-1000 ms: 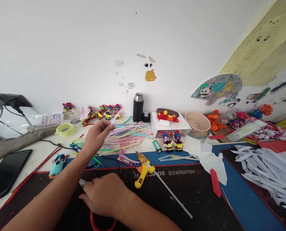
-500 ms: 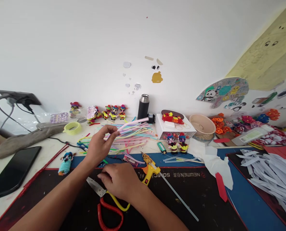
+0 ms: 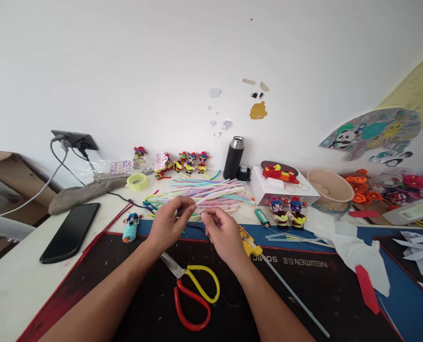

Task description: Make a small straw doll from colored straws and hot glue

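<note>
Between the thumb and fingers of my left hand [image 3: 169, 222] is a pale pink pipe cleaner [image 3: 199, 201], its end pointing up to the right. My right hand [image 3: 227, 235] is just beside it with curled, pinched fingertips; whatever they grip cannot be made out. Behind both hands lies a loose pile of pastel pipe cleaners [image 3: 218, 190]. Scissors [image 3: 179, 273] with one red and one yellow handle rest on the black mat [image 3: 154, 304] below the hands. Partly covered by my right hand is a yellow glue gun [image 3: 251, 246], with a long glue stick [image 3: 296, 297] trailing from it.
To the left are a phone [image 3: 70, 232], a yellow tape roll [image 3: 137, 182] and a small turquoise figure [image 3: 129, 228]. A black flask [image 3: 234, 159] and a white box [image 3: 286, 187] stand by the wall. Several paper strips [image 3: 419, 254] lie at the right.
My right hand has risen from over the scissors to meet my left hand. The pipe cleaner has come nearer, and the whole view has shifted left.
</note>
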Tool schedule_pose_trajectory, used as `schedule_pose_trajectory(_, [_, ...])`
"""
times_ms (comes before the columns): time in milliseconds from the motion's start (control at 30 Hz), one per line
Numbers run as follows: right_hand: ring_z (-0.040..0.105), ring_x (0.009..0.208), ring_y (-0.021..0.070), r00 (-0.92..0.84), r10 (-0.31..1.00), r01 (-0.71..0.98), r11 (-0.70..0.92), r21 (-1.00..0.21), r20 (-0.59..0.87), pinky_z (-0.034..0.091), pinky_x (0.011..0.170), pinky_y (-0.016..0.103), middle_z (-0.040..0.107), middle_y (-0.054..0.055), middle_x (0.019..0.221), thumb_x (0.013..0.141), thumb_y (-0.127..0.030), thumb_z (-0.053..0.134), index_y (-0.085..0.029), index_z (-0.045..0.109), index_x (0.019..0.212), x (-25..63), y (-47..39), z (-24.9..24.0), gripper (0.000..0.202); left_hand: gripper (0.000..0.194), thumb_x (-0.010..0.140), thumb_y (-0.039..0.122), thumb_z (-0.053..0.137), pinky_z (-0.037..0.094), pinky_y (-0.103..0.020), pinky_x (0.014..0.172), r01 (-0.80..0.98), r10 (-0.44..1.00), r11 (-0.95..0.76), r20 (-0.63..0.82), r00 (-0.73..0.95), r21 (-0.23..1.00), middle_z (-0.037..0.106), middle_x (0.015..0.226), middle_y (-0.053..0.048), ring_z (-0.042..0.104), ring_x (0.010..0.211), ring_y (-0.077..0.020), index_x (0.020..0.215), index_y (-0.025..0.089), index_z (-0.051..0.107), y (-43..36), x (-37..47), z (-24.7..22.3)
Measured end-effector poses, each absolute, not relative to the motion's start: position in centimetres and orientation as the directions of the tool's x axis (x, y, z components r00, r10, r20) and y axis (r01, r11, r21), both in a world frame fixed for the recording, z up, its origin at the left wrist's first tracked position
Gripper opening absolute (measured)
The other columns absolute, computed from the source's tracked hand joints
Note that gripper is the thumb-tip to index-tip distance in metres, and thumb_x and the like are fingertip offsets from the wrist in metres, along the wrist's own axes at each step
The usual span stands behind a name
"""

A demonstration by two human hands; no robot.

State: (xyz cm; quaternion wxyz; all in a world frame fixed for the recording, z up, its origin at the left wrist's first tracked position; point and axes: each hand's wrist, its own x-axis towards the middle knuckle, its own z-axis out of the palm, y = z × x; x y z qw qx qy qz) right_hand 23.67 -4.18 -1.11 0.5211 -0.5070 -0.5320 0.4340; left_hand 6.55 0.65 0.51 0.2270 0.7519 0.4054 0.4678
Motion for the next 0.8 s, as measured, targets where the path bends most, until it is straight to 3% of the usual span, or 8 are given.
schedule_pose_trajectory(133, [0.043, 0.043, 0.0094, 0.059, 0.995, -0.075, 0.087, -0.993, 0.083, 0.033, 0.042, 0.021, 0.055, -0.006, 0.06, 0.094, -0.058, 0.067, -0.02, 0.065, 0.097, 23.5, -4.2, -1.0, 0.038, 0.015, 0.1, 0.034, 0.058, 0.048, -0.028, 0.067, 0.367, 0.812, -0.58, 0.482, 0.328, 0.727, 0.072, 0.08, -0.001, 0.063, 0.07, -0.0168, 0.095, 0.023, 0.068, 0.5, 6.9, -0.3])
schedule_pose_trajectory(333, [0.044, 0.043, 0.0094, 0.127, 0.985, -0.036, 0.119, -0.992, 0.114, 0.034, 0.043, 0.021, 0.052, -0.005, 0.054, 0.092, -0.06, 0.068, -0.021, 0.055, 0.073, 23.6, -4.2, -0.6, 0.046, 0.012, 0.102, 0.029, 0.056, 0.049, -0.029, 0.069, 0.343, 0.748, -0.649, 0.489, 0.448, 0.679, 0.074, 0.085, -0.004, 0.068, 0.075, -0.0181, 0.1, 0.023, 0.067, 0.1, 7.4, -0.9])
schedule_pose_trajectory(500, [0.043, 0.042, 0.0093, 0.167, 0.978, -0.025, 0.128, -0.991, 0.122, 0.034, 0.043, 0.022, 0.05, -0.006, 0.051, 0.092, -0.06, 0.07, -0.021, 0.055, 0.07, 23.8, -4.2, -0.7, 0.047, 0.012, 0.103, 0.031, 0.056, 0.045, -0.028, 0.067, 0.381, 0.761, -0.639, 0.477, 0.439, 0.669, 0.068, 0.079, -0.001, 0.062, 0.069, -0.0169, 0.103, 0.022, 0.064, 0.5, 7.2, -1.3])
schedule_pose_trajectory(667, [0.038, 0.041, 0.008, 0.291, 0.951, -0.15, 0.157, -0.976, 0.108, 0.03, 0.041, 0.02, 0.046, -0.008, 0.05, 0.088, -0.06, 0.075, -0.02, 0.055, 0.073, 24.3, -3.9, -0.8, 0.046, 0.022, 0.103, 0.038, 0.053, 0.044, -0.029, 0.069, 0.449, 0.806, -0.583, 0.415, 0.422, 0.677, 0.071, 0.082, -0.002, 0.063, 0.074, -0.0189, 0.096, 0.023, 0.067, 1.5, 6.8, -1.6])
schedule_pose_trajectory(800, [0.035, 0.041, 0.0068, 0.38, 0.92, -0.241, 0.198, -0.95, 0.095, 0.025, 0.039, 0.02, 0.042, -0.009, 0.05, 0.084, -0.059, 0.08, -0.021, 0.053, 0.07, 24.9, -3.4, -0.7, 0.049, 0.03, 0.101, 0.044, 0.053, 0.044, -0.029, 0.067, 0.44, 0.868, -0.488, 0.367, 0.334, 0.754, 0.068, 0.074, 0.0, 0.06, 0.069, -0.0187, 0.089, 0.023, 0.07, 2.5, 6.2, -1.5])
